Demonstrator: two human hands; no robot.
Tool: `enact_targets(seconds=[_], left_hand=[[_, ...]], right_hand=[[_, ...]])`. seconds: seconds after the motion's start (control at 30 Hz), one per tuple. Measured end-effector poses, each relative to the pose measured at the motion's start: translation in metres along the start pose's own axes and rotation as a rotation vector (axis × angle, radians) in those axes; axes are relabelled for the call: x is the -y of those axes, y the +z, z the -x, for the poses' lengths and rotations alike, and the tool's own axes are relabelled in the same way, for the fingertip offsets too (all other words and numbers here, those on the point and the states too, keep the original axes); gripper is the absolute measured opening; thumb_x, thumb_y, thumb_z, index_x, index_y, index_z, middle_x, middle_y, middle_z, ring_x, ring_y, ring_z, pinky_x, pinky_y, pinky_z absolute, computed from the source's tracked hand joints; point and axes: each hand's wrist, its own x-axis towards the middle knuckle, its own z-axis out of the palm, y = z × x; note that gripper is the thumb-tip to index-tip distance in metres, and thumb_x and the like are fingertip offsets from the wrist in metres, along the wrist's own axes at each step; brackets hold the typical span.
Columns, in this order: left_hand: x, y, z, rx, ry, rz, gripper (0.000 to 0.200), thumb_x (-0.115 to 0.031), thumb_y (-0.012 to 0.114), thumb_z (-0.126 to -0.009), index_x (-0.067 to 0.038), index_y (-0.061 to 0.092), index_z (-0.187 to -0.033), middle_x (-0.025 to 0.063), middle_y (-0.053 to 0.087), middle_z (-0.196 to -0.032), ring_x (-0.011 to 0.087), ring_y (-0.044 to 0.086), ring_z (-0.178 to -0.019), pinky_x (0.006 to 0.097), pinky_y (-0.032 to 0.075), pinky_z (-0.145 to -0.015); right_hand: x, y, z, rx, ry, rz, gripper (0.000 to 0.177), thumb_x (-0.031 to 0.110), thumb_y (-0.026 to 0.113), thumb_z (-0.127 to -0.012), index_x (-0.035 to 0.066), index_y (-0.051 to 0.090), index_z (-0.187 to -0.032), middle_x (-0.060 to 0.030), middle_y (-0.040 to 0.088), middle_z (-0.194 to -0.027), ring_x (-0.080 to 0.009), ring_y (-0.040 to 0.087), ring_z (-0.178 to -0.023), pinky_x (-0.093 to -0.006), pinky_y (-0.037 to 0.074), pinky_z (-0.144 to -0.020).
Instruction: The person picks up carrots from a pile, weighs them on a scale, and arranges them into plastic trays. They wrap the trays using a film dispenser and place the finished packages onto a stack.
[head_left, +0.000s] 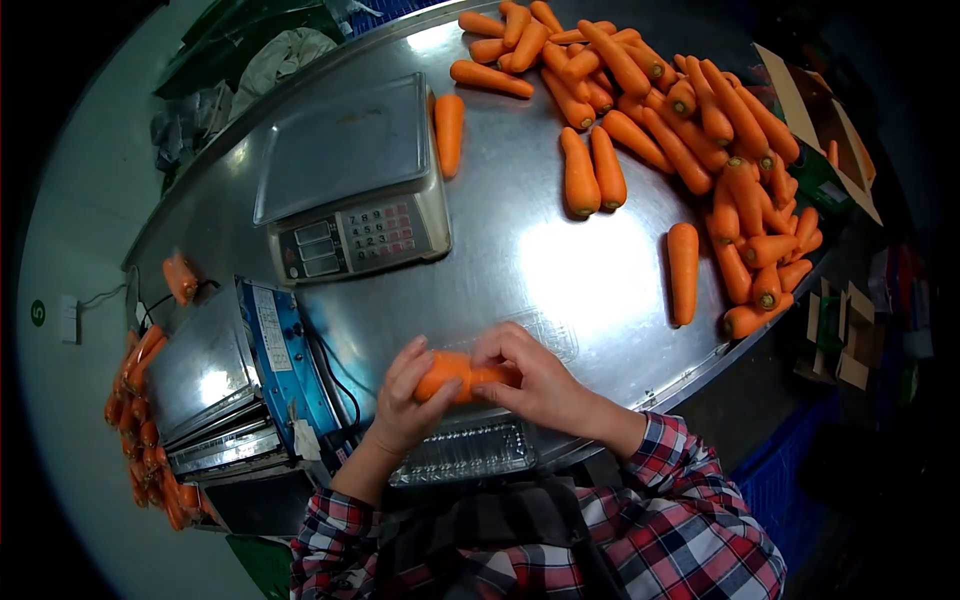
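Note:
Close in front of my body, both hands grip orange carrots [436, 377]; whether it is one carrot or more is partly hidden by my fingers. My left hand [402, 398] is closed around the left end. On the right end, my right hand [535, 380] is closed with thumb and fingers. Just below the hands, a clear plastic tray [470, 452] lies at the table's near edge. Another clear plastic piece [545, 335] seems to lie on the metal behind my right hand.
A scale [345, 150] stands on the metal table [500, 240], one carrot [449, 135] beside it. A large carrot pile [700, 130] fills the right. A blue-sided machine [285, 350] with a cable stands left, wrapped carrots [150, 450] beyond it. Cardboard boxes [840, 335] sit right.

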Motion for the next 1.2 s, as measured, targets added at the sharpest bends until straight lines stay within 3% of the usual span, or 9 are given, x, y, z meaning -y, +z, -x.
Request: enact_targets(seconds=[0.23,0.33,0.43,0.73,0.83,0.93,1.03,1.13,1.2], left_hand=[[-0.005,-0.004,-0.002,-0.019,0.011,-0.002,0.051,0.000,0.071,-0.067,-0.023,0.055,-0.109,0.0083,0.041,-0.116,0.0350,0.050,-0.112,0.0377,0.053,-0.088],[-0.006,-0.004,-0.002,-0.012,-0.004,-0.006,0.052,0.001,0.071,-0.066,-0.023,0.055,-0.109,0.0084,0.042,-0.116,0.0351,0.051,-0.111,0.0377,0.053,-0.087],[-0.007,-0.005,-0.004,-0.006,-0.007,-0.010,0.052,0.002,0.070,-0.066,-0.022,0.054,-0.109,0.0089,0.042,-0.116,0.0350,0.051,-0.111,0.0379,0.053,-0.087],[-0.011,-0.005,-0.012,0.043,-0.095,-0.005,0.055,0.004,0.070,-0.062,-0.017,0.053,-0.110,0.0131,0.043,-0.117,0.0365,0.051,-0.110,0.0424,0.051,-0.089],[-0.011,-0.002,-0.009,0.057,-0.174,0.012,0.059,0.002,0.073,-0.059,-0.015,0.052,-0.111,0.0141,0.044,-0.118,0.0374,0.051,-0.109,0.0428,0.050,-0.088],[-0.010,-0.002,-0.007,0.083,-0.292,0.040,0.063,0.000,0.076,-0.056,-0.013,0.051,-0.113,0.0150,0.044,-0.119,0.0372,0.051,-0.108,0.0414,0.049,-0.087],[-0.010,0.001,-0.010,0.129,-0.432,0.117,0.066,-0.005,0.080,-0.055,-0.009,0.051,-0.114,0.0155,0.047,-0.119,0.0355,0.052,-0.107,0.0390,0.049,-0.086],[-0.002,0.009,-0.008,0.223,-0.556,0.246,0.067,-0.010,0.083,-0.054,-0.006,0.052,-0.113,0.0150,0.049,-0.116,0.0331,0.053,-0.105,0.0372,0.048,-0.086],[-0.001,0.013,0.000,0.290,-0.612,0.310,0.066,-0.014,0.084,-0.055,-0.005,0.053,-0.112,0.0145,0.050,-0.115,0.0322,0.054,-0.103,0.0368,0.048,-0.086]], right_hand=[[-0.007,0.002,0.008,0.002,-0.278,0.251,0.027,0.002,0.067,-0.078,0.006,0.054,-0.102,-0.0070,0.047,-0.103,-0.0162,0.051,-0.094,-0.0257,0.046,-0.080],[0.002,0.004,0.011,-0.078,0.010,-0.068,0.022,0.003,0.067,-0.078,0.005,0.056,-0.097,-0.0065,0.048,-0.101,-0.0158,0.051,-0.093,-0.0265,0.047,-0.078],[0.005,0.004,0.007,-0.104,0.012,-0.067,0.015,0.002,0.067,-0.078,0.004,0.058,-0.089,-0.0062,0.049,-0.098,-0.0147,0.052,-0.091,-0.0270,0.046,-0.076],[0.003,-0.002,0.002,-0.054,-0.341,0.161,0.009,0.001,0.064,-0.080,0.003,0.058,-0.086,-0.0068,0.056,-0.088,-0.0187,0.054,-0.087,-0.0299,0.046,-0.074],[0.013,-0.019,0.015,0.379,-0.094,-0.480,0.011,0.011,0.061,-0.085,0.002,0.061,-0.091,-0.0097,0.059,-0.099,-0.0200,0.055,-0.089,-0.0320,0.045,-0.077],[0.008,-0.035,0.026,0.822,-0.133,-0.844,0.025,0.022,0.051,-0.092,-0.001,0.061,-0.090,-0.0114,0.061,-0.097,-0.0269,0.058,-0.088,-0.0346,0.046,-0.080],[0.005,-0.018,0.068,0.607,-0.171,-0.027,0.042,0.034,0.042,-0.096,-0.003,0.061,-0.089,-0.0138,0.063,-0.092,-0.0302,0.059,-0.082,-0.0357,0.047,-0.078],[0.003,-0.045,0.074,1.174,0.345,-0.233,0.043,0.032,0.048,-0.094,-0.008,0.059,-0.105,-0.0237,0.058,-0.112,-0.0347,0.054,-0.106,-0.0383,0.043,-0.091],[0.012,-0.075,0.062,1.060,0.175,-0.343,0.034,0.027,0.050,-0.094,-0.005,0.063,-0.092,-0.0213,0.061,-0.107,-0.0269,0.060,-0.097,-0.0343,0.048,-0.084]])
